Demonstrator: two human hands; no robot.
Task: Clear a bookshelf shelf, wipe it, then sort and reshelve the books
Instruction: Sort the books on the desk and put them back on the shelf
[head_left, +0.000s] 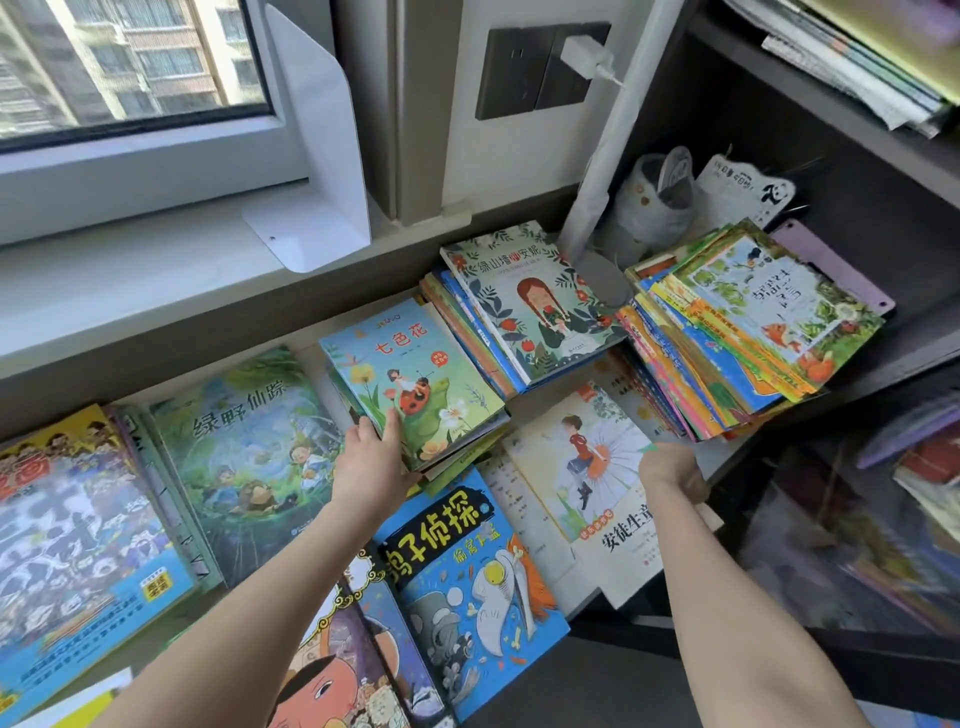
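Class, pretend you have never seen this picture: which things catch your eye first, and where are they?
Bright children's books lie flat in piles below the window. In the middle the left hand grips the ladybird book by its corner, while the right hand is at the edge of the daisy book. A fanned pile sits on the shelf at right.

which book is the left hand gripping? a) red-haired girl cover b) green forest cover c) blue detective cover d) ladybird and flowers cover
d: the left hand pinches the near corner of the blue paperback book with the ladybird and flowers, thumb on its cover
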